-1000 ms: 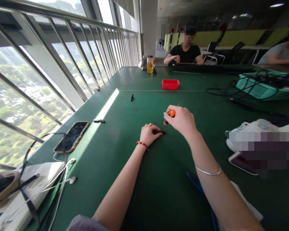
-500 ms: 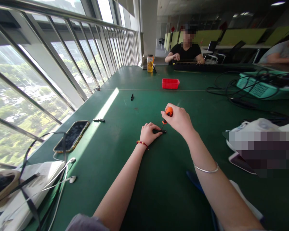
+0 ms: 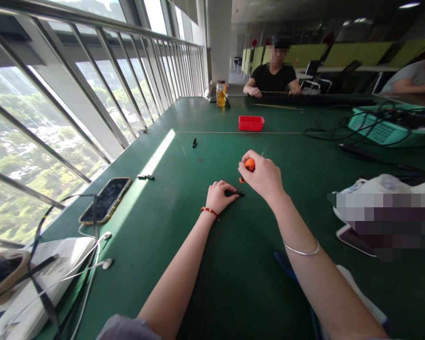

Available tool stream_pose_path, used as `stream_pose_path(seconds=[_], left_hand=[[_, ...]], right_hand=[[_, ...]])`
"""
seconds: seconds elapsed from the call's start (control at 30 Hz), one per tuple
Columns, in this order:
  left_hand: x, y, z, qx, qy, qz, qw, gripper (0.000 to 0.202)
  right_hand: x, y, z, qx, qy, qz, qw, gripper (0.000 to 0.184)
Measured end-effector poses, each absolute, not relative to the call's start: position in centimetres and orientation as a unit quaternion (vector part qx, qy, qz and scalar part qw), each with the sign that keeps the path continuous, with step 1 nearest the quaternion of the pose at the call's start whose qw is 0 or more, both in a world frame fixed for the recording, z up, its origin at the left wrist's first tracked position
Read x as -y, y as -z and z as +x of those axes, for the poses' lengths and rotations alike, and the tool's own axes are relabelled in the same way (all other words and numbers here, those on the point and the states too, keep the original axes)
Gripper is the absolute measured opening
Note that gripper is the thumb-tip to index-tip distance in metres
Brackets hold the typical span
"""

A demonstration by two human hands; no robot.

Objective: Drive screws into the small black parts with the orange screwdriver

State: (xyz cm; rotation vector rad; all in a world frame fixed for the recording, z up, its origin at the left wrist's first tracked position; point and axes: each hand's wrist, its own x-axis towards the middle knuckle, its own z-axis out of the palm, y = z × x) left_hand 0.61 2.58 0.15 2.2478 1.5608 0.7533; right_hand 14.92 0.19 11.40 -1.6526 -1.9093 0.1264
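Observation:
My left hand (image 3: 218, 196) is closed on a small black part (image 3: 234, 193) that lies on the green table (image 3: 184, 217). My right hand (image 3: 262, 175) grips an orange-handled screwdriver (image 3: 248, 165), held nearly upright. Its tip rests on the black part, just right of my left fingers. Both hands sit close together near the middle of the table.
A phone (image 3: 105, 199) lies at the left beside white earphones (image 3: 104, 264). Small black parts (image 3: 146, 177) (image 3: 194, 142) lie farther off, a red tray (image 3: 251, 123) and a yellow jar (image 3: 220, 94) beyond. Cables and a teal device (image 3: 382, 130) are at the right. Two people sit at the far end.
My right hand has shifted slightly on the screwdriver handle, fingers turning around it. The left hand and the black part have stayed put.

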Motion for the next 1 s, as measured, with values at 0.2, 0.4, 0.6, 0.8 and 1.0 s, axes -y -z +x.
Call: stream_pose_path(seconds=[0.2,0.4,0.6,0.8,1.0], left_hand=[[-2.77,0.19,0.59,-0.539,-0.266,0.786,0.145,0.016],[-2.76,0.20,0.64,-0.539,-0.273,0.783,0.149,0.014],[-2.69,0.06,0.63,-0.540,-0.273,0.782,0.150,0.014],[-2.75,0.19,0.59,-0.540,-0.273,0.782,0.152,0.015],[-2.62,-0.09,0.66,-0.545,-0.267,0.780,0.154,0.015]], right_hand=[[0.08,-11.59,14.84,0.717,-0.047,-0.620,0.316,0.026],[-0.42,-10.86,14.61,0.691,-0.011,-0.644,0.327,0.028],[-0.11,-11.26,14.57,0.697,-0.057,-0.629,0.339,0.025],[-0.23,-11.08,14.62,0.684,-0.061,-0.650,0.326,0.032],[-0.38,-11.01,14.70,0.696,-0.105,-0.642,0.302,0.023]])
